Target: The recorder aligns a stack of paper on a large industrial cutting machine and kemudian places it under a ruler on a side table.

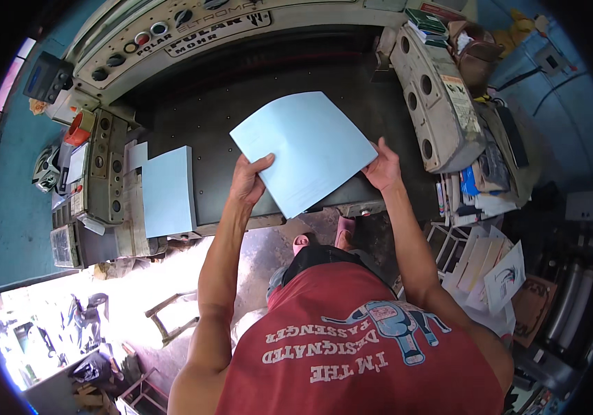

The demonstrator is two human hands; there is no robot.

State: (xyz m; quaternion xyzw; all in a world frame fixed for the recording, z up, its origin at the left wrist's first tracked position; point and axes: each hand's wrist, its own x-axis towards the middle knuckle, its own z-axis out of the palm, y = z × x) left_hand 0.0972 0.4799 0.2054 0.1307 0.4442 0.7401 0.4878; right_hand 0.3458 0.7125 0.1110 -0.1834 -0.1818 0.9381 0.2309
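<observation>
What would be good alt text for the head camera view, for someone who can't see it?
A person's left hand and right hand hold light blue paper, turned at an angle, above a dark machine bed. More blue paper lies to the left; the person's red shirt fills the lower middle.

Strong white light floods in below and left of the left hand [246, 181], washing the floor [137, 294] out in glare. Beyond both hands the counter [213, 131] sinks into shadow. Right of the right hand [384, 167] it is dimmer. Focus is fair near the hands (faint detail softens), while fisheye curvature and black vignetting mark the rim.
</observation>
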